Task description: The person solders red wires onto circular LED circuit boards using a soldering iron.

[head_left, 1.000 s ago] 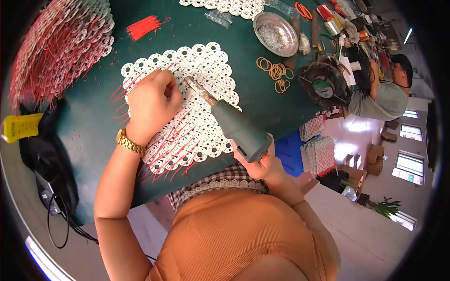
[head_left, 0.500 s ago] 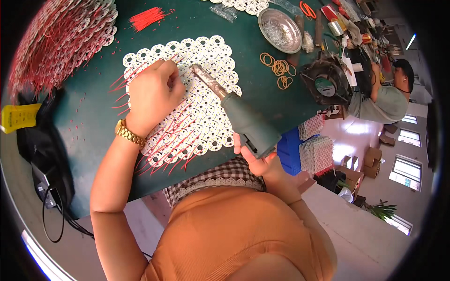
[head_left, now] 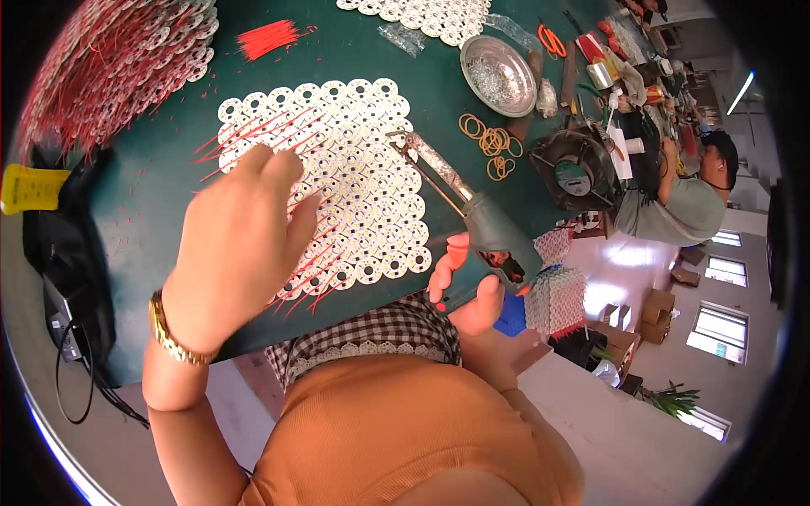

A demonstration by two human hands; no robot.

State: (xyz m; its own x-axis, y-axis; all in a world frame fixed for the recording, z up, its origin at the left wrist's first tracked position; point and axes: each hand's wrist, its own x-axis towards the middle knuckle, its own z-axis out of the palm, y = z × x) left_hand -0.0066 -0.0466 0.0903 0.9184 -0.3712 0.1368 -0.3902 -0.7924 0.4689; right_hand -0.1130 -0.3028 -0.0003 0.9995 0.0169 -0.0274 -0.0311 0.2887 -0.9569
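Note:
A sheet of round white circuit boards [head_left: 371, 211] lies on the green tabletop, with thin red wires [head_left: 316, 261] across its left and lower parts. Over its left side is my left hand [head_left: 240, 232], a gold watch at the wrist. Its fingers are bent and the thumb stands apart from them; the fingertips are partly hidden. My right hand [head_left: 468, 295] is closed round the handle of a dark green soldering gun [head_left: 498, 232] at the sheet's lower right. The gun's metal barrel points up and left, its tip over the sheet's right edge.
A pile of wired boards [head_left: 118, 67] rises at far left, near a bundle of red wires [head_left: 268, 39]. Toward the right are a metal bowl [head_left: 499, 78], rubber bands [head_left: 491, 143] and a fan [head_left: 575, 169]. Another person [head_left: 688, 198] sits farther right.
My left hand has drawn back toward me and its thumb has come away from the fingers. The soldering gun has swung right, away from the middle of the sheet, and turned in my right hand.

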